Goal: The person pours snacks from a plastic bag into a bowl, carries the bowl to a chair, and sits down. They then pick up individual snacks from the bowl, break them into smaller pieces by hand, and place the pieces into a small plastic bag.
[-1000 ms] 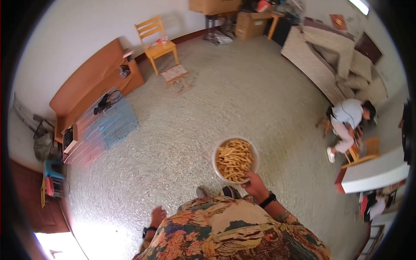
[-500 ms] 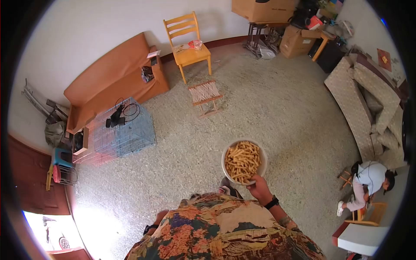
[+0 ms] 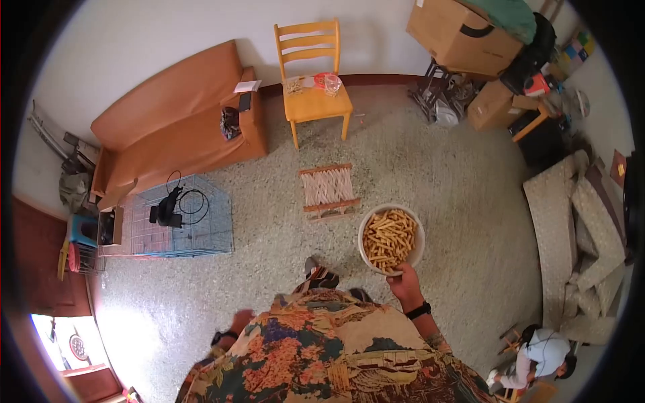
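Note:
My right hand (image 3: 406, 285) grips the near rim of a round white bowl (image 3: 420, 252), thumb over the edge. The bowl is heaped with short golden-brown sticks (image 3: 389, 236) that look like a fried snack. It is held out in front of me, above the floor. At my left side, my left hand (image 3: 242, 320) hangs low beside the flowered shirt; its fingers are too small and blurred to make out. Just beyond the bowl, to its left, a low folding stool (image 3: 327, 188) with a woven cord seat stands on the floor.
A yellow wooden chair (image 3: 317, 104) against the wall holds a red-and-clear packet (image 3: 328, 82) and small pieces. Left are an orange sofa (image 3: 168, 101) and a wire cage (image 3: 208, 228). Cartons (image 3: 463, 33) and stacked cushions (image 3: 554, 235) line the right. A person (image 3: 544, 356) sits bent over lower right.
My view has shifted as I move forward; the stool and chair are nearer. The bowl stays in my right hand. More of my left hand shows now.

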`<state>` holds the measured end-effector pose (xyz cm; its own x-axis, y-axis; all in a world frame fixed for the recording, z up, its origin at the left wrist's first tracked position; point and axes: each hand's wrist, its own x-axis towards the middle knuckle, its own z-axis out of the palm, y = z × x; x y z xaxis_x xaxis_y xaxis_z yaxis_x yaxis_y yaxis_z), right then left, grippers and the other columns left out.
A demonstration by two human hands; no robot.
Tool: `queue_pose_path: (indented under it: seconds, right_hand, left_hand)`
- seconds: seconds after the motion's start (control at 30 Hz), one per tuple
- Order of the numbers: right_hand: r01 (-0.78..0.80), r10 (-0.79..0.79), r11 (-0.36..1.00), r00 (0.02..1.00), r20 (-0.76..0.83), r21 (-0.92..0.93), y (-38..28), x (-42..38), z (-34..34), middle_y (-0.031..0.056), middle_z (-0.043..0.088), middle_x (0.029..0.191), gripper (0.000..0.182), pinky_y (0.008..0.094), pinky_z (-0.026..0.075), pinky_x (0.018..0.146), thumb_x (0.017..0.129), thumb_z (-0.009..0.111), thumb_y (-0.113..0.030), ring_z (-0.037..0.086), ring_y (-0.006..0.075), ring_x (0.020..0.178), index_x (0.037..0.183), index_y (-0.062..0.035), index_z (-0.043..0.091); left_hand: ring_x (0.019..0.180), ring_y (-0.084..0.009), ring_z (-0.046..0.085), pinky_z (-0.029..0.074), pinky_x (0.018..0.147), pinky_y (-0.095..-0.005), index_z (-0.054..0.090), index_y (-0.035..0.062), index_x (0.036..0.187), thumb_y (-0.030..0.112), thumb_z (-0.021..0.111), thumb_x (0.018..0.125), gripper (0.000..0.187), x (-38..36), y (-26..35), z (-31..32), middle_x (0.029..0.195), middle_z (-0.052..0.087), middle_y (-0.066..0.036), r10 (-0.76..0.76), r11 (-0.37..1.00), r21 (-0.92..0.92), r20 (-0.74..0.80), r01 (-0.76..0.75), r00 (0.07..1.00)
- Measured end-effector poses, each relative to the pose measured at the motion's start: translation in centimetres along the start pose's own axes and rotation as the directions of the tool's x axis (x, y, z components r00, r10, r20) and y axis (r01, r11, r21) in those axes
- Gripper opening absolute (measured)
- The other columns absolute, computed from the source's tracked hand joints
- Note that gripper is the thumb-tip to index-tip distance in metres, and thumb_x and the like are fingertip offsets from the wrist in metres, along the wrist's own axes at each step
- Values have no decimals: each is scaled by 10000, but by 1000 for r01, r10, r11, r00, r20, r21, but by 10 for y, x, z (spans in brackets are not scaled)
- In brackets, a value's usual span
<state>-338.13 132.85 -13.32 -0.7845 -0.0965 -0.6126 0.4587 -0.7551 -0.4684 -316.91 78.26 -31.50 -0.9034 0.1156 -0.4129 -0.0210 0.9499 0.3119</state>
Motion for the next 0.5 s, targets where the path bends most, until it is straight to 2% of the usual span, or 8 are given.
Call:
queue_pose_path:
  seconds: [0.03,0.07,0.13,0.2,0.27,0.33,0.4,0.5]
  right_hand:
    - [-6,7,1000,999,-40,17,-8,13,2,39,577,1068,371,276,421,544,813,466,-60,557,155,814,1183,-67,487]
    - [-11,14,999,997,-76,41,-18,29,7,37,580,1068,375,274,422,550,812,465,-60,559,153,816,1186,-72,487]
    - [-14,16,1000,997,-82,15,-39,60,16,35,581,1058,374,266,418,546,811,467,-61,555,146,801,1185,-70,487]
    - [17,-17,1000,997,-75,-10,-61,94,24,34,582,1049,370,264,420,541,812,470,-60,553,146,786,1181,-65,486]
    - [16,-17,1000,998,-56,-18,-87,126,36,38,581,1043,351,268,418,538,820,470,-60,549,148,772,1170,-57,486]
    - [30,-30,998,1000,1,-46,-107,168,47,45,571,1050,346,277,420,533,831,459,-57,546,154,775,1176,-54,476]
    - [-14,13,999,1000,-21,-35,-128,219,57,75,558,1075,366,285,426,512,833,450,-46,564,174,775,1199,-44,447]
    - [-79,79,996,997,1,-30,-159,283,83,111,539,1106,387,298,433,488,843,435,-35,584,203,784,1230,-36,412]
  left_hand:
    - [803,-227,632,501,663,-388,626,82,993,375,544,880,325,33,7,-31,911,658,-105,-191,713,-634,234,298,953]
    - [728,-196,630,504,603,-350,619,93,995,353,540,888,292,69,27,-78,869,655,-77,-364,19,-874,446,486,818]
    - [622,-135,591,475,529,-271,597,107,1017,326,549,888,259,146,76,-166,807,627,-39,-489,56,-846,440,531,753]
    - [658,-147,596,483,582,-301,579,103,1012,346,608,853,292,213,98,-219,807,620,-33,-504,163,-861,347,481,791]
    - [631,-136,598,481,548,-276,586,98,1055,345,561,885,301,272,118,-248,794,623,-34,-505,252,-857,279,449,816]
    - [647,-137,602,485,557,-282,586,101,1062,349,560,886,305,323,129,-266,809,627,-38,-501,252,-871,256,422,827]
    - [662,-138,606,488,566,-289,587,104,1070,353,559,887,310,358,147,-274,824,631,-42,-508,243,-891,221,384,833]
    - [685,-139,602,489,577,-296,577,85,1121,295,556,888,315,392,190,-283,839,625,-43,-507,131,-869,355,477,786]
